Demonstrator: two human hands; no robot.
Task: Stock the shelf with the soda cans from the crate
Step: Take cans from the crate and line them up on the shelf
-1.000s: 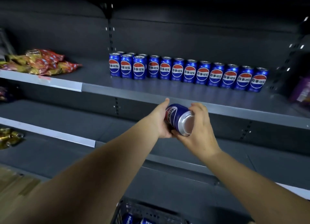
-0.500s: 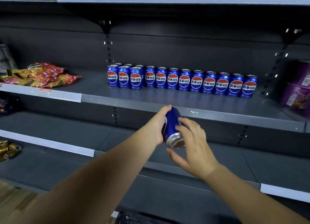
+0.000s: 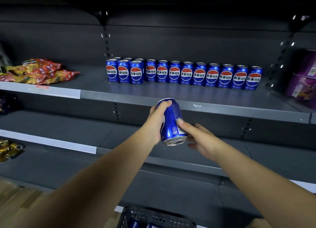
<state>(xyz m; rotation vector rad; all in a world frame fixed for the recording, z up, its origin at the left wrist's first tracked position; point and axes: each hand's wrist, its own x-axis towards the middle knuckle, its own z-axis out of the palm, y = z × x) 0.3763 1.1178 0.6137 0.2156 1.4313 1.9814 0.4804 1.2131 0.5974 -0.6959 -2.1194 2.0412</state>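
Far left there's a heap of red and orange snack packets [image 3: 42, 72], all flopped over each other. Way over at the right edge, purple boxes [image 3: 302, 77], one sitting on another. Lower left, some gold-wrapped packs [image 3: 9, 150], too blurry to read. Bit of wooden floor [image 3: 15, 198] bottom left.

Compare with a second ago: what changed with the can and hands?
The can turned from lying sideways to nearly upright and rose to the shelf edge. The left hand still grips it; the right hand has loosened, only its thumb touching. The shelved row of cans stayed put.
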